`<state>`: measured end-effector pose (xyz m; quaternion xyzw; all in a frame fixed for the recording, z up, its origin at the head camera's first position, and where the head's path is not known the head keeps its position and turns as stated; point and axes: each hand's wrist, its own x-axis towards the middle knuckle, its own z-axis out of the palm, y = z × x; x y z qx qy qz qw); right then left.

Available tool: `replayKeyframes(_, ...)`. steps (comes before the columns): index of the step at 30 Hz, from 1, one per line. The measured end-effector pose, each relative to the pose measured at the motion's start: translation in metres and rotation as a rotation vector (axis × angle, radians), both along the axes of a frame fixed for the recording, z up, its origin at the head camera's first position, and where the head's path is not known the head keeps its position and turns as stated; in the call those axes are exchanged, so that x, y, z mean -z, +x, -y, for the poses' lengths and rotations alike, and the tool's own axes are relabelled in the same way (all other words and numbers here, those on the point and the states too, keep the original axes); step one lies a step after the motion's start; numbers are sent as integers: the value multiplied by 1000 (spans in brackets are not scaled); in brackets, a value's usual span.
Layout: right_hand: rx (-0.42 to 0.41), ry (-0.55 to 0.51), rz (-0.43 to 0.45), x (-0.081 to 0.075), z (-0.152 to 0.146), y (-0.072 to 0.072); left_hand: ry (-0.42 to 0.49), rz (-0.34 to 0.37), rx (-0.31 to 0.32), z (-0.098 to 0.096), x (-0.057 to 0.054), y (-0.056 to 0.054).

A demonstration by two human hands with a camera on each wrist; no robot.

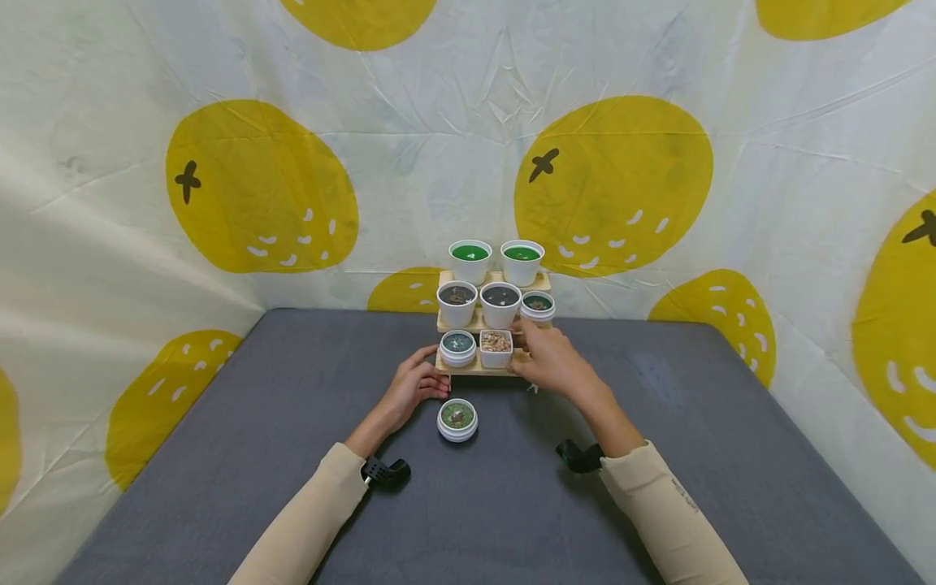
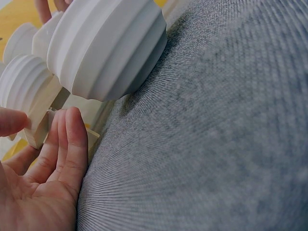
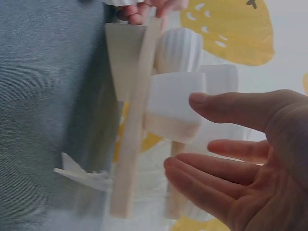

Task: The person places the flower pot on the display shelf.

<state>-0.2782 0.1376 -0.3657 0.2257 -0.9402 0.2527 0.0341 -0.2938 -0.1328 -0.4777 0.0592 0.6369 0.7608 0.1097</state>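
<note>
A small wooden tiered stand (image 1: 478,372) holds several white pots. My left hand (image 1: 412,390) grips the left end of its lowest step, thumb above and fingers below in the left wrist view. On that step are a ribbed round pot (image 1: 457,349) with a blue-grey top and a square pot (image 1: 496,349) filled with beige bits. My right hand (image 1: 552,357) is at the stand's right end beside the square pot; in the right wrist view its fingers (image 3: 207,178) are extended and hold nothing. A ribbed pot (image 1: 457,417) with a green top sits on the table before the stand.
Two dark-topped cups (image 1: 457,297) and a ribbed pot (image 1: 538,305) occupy the middle step. Two green-topped cups (image 1: 470,257) stand on the top one. Under the stand's right end, a small white piece (image 3: 86,177) sticks out. Behind the grey table (image 1: 307,349) hangs a fruit-patterned cloth (image 1: 439,179).
</note>
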Motion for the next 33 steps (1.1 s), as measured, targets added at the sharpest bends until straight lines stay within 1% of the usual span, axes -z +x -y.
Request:
replayKeyframes(3,-28,34,-17,-5,-1,4,5,0,2,0,-1,0)
replayKeyframes(8,-84,62,-58,-12,0,9,-1,0,3,-1,-2,2)
replayKeyframes(13,-95,60,-71,-12,2,12,-6,0,1,-1,-3,2)
replayKeyframes(17,-62,51,-77,-6,4,9,-5,0,1,-1,-2,2)
replayKeyframes(25,84,-33,-77,12,9,-1,-14,0,-1,0,-2,1)
replayKeyframes(29,110,-67,-78,20,9,-3,-12,-2,-1,0,-2,1)
replayKeyframes(33,122,-86,-69,24,9,-5,-12,-1,0,0,-2,2)
